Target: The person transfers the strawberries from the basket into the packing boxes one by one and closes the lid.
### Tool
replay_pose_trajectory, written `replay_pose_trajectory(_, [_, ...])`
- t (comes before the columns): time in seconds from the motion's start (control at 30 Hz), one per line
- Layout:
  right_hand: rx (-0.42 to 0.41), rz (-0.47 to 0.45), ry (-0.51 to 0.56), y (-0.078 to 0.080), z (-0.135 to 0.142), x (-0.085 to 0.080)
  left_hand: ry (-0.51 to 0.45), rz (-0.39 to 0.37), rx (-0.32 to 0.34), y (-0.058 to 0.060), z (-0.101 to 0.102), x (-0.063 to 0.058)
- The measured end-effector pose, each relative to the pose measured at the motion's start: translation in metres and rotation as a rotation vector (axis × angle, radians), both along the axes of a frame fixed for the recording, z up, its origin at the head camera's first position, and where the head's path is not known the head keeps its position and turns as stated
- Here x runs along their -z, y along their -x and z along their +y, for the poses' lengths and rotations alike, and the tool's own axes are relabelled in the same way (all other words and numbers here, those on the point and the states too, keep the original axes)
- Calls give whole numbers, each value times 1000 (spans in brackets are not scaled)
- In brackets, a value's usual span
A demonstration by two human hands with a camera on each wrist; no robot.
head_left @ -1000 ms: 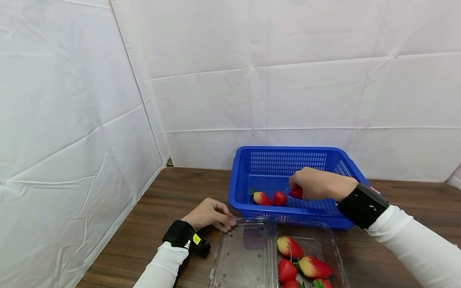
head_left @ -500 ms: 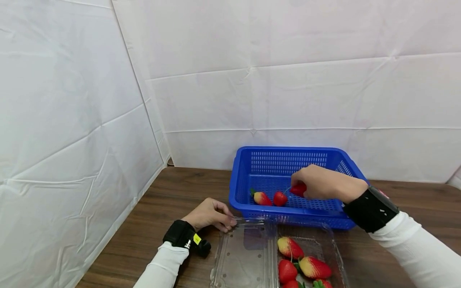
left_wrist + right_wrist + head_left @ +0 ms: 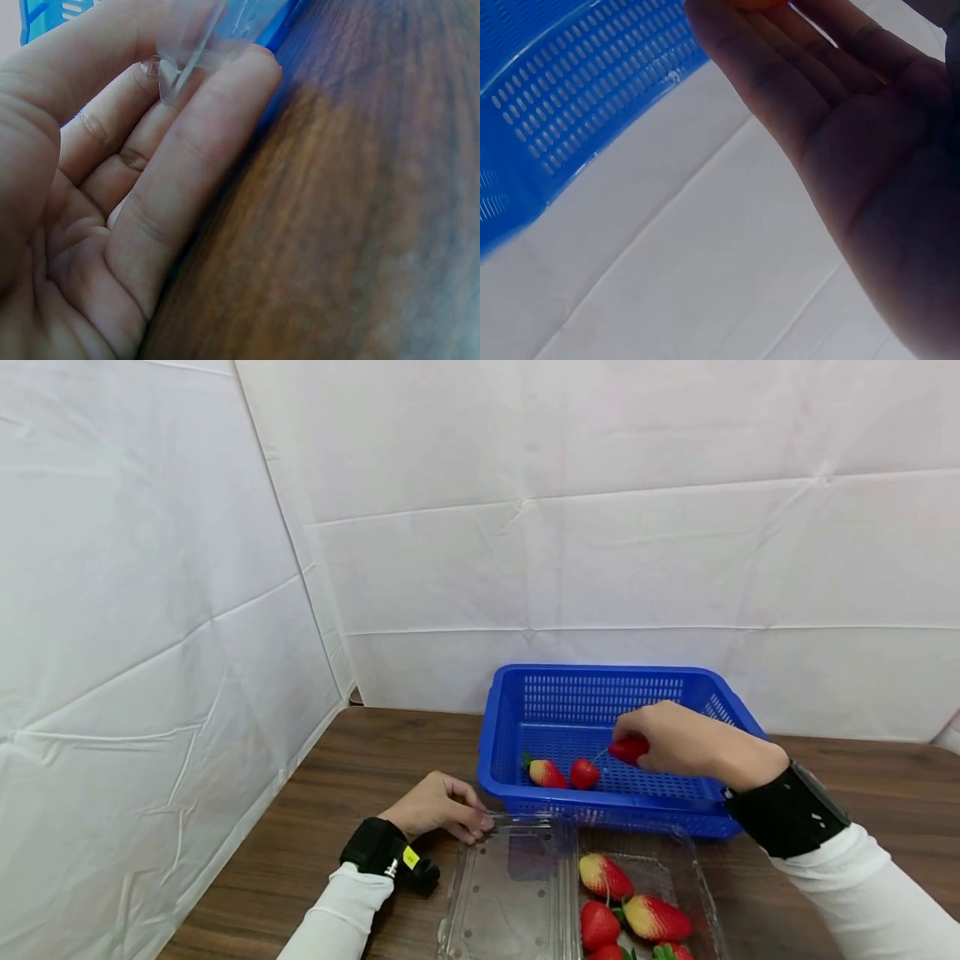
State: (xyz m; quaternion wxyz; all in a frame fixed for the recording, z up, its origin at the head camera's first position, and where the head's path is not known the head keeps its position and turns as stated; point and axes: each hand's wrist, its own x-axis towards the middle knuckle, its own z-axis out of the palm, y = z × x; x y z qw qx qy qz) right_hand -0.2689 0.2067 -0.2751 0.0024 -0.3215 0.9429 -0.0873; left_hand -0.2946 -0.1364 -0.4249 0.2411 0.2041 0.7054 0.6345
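In the head view my right hand holds a red strawberry by its sides over the blue basket; only a sliver of red-orange fruit shows in the right wrist view. A thin stem runs from it towards a round red strawberry lying in the basket. Beside that one lies a yellow-and-red strawberry. My left hand pinches the far left corner of a clear plastic clamshell lid; the left wrist view has the clear edge between thumb and fingers.
The clamshell's other half lies opened to the right, touching or close to the basket's front, with several strawberries in it, among them a yellow-red one. White cloth walls stand behind and left of the brown wood table.
My right hand has shifted slightly right and up with the strawberry, away from the round one in the basket. The left hand stays at the lid's corner.
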Motion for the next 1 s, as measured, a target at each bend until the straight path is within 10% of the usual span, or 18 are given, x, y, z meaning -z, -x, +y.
replay_pose_trajectory(1.0, [97, 78, 155, -17, 12, -3, 11, 0, -3, 0, 1, 0])
